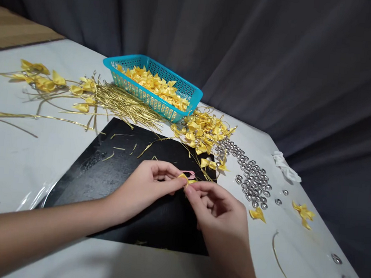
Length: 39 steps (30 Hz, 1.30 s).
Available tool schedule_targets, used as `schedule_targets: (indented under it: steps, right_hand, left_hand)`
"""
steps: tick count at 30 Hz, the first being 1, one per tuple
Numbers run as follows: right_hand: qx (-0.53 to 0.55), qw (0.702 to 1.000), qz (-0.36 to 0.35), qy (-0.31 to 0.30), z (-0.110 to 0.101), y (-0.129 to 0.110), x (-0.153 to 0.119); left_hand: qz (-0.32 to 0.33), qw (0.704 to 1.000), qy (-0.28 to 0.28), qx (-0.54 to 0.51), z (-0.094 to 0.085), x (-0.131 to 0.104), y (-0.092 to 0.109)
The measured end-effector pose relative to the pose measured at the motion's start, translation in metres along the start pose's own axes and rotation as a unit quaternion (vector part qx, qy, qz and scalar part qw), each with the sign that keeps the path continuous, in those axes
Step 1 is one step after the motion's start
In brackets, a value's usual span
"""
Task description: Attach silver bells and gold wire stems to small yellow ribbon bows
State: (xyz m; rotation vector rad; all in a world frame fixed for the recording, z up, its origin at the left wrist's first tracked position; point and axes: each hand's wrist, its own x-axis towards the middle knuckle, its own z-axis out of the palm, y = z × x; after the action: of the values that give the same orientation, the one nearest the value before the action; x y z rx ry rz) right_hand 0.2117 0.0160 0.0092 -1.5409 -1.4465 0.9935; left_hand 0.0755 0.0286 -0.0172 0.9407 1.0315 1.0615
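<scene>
Over the black mat (79,181), my left hand (153,182) and my right hand (218,207) meet fingertip to fingertip. Both pinch a small yellow ribbon bow (184,178), mostly covered by my fingers. Just behind the fingertips lies a small pink object with a loop (188,173), perhaps the handle of a tool; I cannot tell whether a finger touches it. Beyond my right hand, yellow bows with gold cords (202,129) are heaped at the mat's far right corner. Silver ring-like beads (255,183) are spread on the table to the right.
A turquoise basket (196,100) of yellow bows stands at the back. Beside it lie a bundle of gold cords (126,105) and, further left, more corded bows (45,82). Loose bows (303,213), a single cord (283,268) and crumpled white material (286,167) lie on the right. Dark curtain hangs behind.
</scene>
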Motion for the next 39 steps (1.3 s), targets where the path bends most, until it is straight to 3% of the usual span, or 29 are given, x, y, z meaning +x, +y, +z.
schedule_targets:
  steps: [7,20,30,39]
  right_hand:
    - [-0.126,0.984,-0.122,0.026,0.0015,0.0075,-0.0059]
    - [-0.042,0.998,-0.053,0.003,0.0023,0.0053,-0.0064]
    - [-0.037,0.994,-0.100,0.022,0.0031,0.0096,-0.0082]
    - [-0.048,0.995,-0.090,0.022,0.0031,0.0099,-0.0073]
  left_hand:
    - [-0.022,0.999,-0.003,-0.031,0.0024,-0.0025,0.0050]
    - [-0.016,0.997,-0.011,-0.070,0.0019,-0.0014,0.0037]
    - [-0.017,0.996,-0.029,-0.081,0.0008,-0.0031,0.0038]
    - [-0.026,0.997,-0.014,-0.071,0.0013,-0.0017,0.0020]
